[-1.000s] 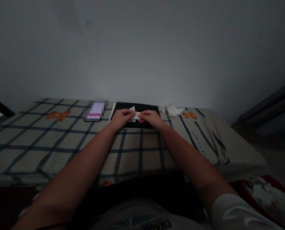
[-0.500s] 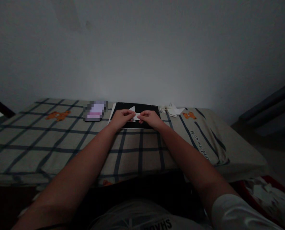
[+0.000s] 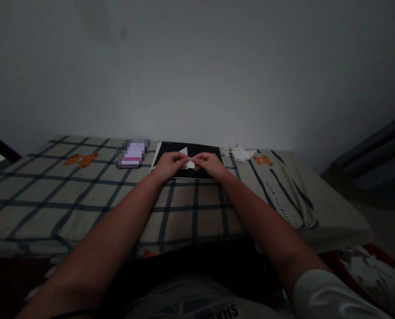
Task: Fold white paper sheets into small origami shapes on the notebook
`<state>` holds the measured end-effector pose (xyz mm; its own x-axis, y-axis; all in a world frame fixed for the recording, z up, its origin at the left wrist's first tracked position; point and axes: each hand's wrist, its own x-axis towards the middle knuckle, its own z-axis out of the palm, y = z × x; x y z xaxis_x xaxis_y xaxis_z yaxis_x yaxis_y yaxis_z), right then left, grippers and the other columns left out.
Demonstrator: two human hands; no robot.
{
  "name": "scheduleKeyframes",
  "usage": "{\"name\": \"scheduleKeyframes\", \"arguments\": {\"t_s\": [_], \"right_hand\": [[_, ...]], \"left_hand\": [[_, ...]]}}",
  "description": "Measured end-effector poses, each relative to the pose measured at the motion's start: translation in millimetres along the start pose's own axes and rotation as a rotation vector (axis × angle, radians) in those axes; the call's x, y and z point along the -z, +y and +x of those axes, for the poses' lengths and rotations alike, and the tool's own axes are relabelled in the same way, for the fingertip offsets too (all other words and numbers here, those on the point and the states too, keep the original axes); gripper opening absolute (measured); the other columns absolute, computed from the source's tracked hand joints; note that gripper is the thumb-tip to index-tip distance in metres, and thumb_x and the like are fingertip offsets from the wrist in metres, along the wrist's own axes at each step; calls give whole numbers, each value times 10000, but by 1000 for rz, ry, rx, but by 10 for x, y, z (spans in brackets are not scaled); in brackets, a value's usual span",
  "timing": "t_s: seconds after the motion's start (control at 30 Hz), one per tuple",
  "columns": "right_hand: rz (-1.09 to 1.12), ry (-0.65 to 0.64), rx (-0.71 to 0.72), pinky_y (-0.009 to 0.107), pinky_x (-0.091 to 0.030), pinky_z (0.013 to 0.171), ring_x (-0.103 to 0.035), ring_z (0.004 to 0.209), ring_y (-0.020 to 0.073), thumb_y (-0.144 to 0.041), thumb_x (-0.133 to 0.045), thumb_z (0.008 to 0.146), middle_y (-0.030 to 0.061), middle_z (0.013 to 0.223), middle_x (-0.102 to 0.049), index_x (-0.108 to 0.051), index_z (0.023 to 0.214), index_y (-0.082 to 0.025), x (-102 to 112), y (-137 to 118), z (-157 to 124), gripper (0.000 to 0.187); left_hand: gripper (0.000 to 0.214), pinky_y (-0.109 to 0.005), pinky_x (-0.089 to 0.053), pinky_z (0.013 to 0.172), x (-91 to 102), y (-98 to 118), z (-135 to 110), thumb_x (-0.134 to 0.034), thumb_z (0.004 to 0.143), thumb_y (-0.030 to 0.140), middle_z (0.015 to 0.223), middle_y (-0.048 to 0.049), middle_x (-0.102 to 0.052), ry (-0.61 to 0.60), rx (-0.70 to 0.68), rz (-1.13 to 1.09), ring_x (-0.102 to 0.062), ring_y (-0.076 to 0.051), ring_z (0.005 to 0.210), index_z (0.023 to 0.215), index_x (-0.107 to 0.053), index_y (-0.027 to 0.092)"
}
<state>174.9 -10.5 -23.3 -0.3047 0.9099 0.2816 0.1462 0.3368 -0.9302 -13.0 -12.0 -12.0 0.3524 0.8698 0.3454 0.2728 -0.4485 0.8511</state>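
Note:
A small piece of folded white paper is pinched between my two hands above a black board-like pad. My left hand grips it from the left, thumb and forefinger together. From the right, my right hand pinches it too, its fingertips almost touching those of the left. A pointed white corner of paper sticks up behind the left fingers. My fingers cover much of the paper, so its full shape is hidden.
Folded white paper pieces lie right of the pad. A phone with a blurred screen rests at left. A checked cloth covers the table, which meets a wall. At lower right stands a red bin holding white scraps.
My fingertips have come closer together over the paper, and less of it shows between them. The arms and the things around have stayed in place.

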Motion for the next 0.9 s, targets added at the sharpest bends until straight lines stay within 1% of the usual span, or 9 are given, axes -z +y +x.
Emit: {"name": "scheduleKeyframes", "arguments": {"t_s": [0.23,0.33,0.4,0.47,0.53,0.6,0.73,0.83,0.9], "right_hand": [[-118,78,123,243,-420,628,-539,642,110,-350,-615,739,-3,677,-597,-617,722,-157,-48,-95,-53,193],[-129,69,121,241,-422,622,-536,631,108,-352,-610,743,-4,664,-595,-625,729,-153,-64,-78,-40,200],[-87,52,110,242,-428,619,-545,617,107,-359,-603,751,-5,659,-596,-632,756,-151,-66,-53,-25,210],[-30,43,93,246,-439,622,-562,612,108,-368,-609,749,0,679,-610,-634,790,-151,-66,-36,-14,222],[-6,60,78,248,-449,625,-577,618,111,-375,-627,734,6,697,-623,-630,790,-153,-69,-35,-9,229],[-19,101,84,246,-452,627,-582,626,113,-382,-636,727,5,687,-625,-621,766,-157,-72,-40,-8,229],[-6,157,91,245,-455,629,-584,620,113,-398,-632,731,-5,653,-617,-601,756,-162,-66,-19,5,240],[19,175,68,243,-459,617,-586,606,111,-403,-632,730,-9,636,-616,-601,767,-163,-56,17,24,245],[43,171,52,240,-465,607,-590,597,109,-395,-642,724,-7,635,-621,-613,782,-161,-59,34,34,242]], "left_hand": [[316,-231,-414,570,-10,-3,-12,-576,772,433,682,-30,-644,38,-67,135,-553,-128,608,819,-686,140],[305,-235,-429,597,-11,-9,-12,-574,774,420,728,-39,-668,67,-91,173,-577,-139,648,813,-692,142],[294,-241,-442,621,-13,-11,-10,-579,772,411,757,-42,-679,97,-94,187,-590,-144,670,816,-696,145],[284,-249,-455,652,-17,-8,-7,-591,764,407,781,-46,-686,152,-100,204,-599,-150,695,813,-698,148],[283,-254,-464,669,-27,1,-5,-604,756,412,792,-51,-689,201,-103,207,-603,-156,713,802,-701,150],[298,-255,-467,654,-40,15,-3,-606,755,427,794,-53,-691,220,-94,170,-602,-154,699,806,-702,150],[338,-255,-466,615,-55,43,-8,-599,760,448,803,-56,-691,159,-22,79,-594,-141,640,860,-701,142],[344,-251,-459,601,-49,47,-13,-597,762,445,782,-55,-688,87,7,75,-588,-136,622,874,-700,136],[334,-242,-445,577,-40,41,-10,-592,765,440,739,-47,-679,78,5,89,-575,-130,603,852,-700,135]]}}
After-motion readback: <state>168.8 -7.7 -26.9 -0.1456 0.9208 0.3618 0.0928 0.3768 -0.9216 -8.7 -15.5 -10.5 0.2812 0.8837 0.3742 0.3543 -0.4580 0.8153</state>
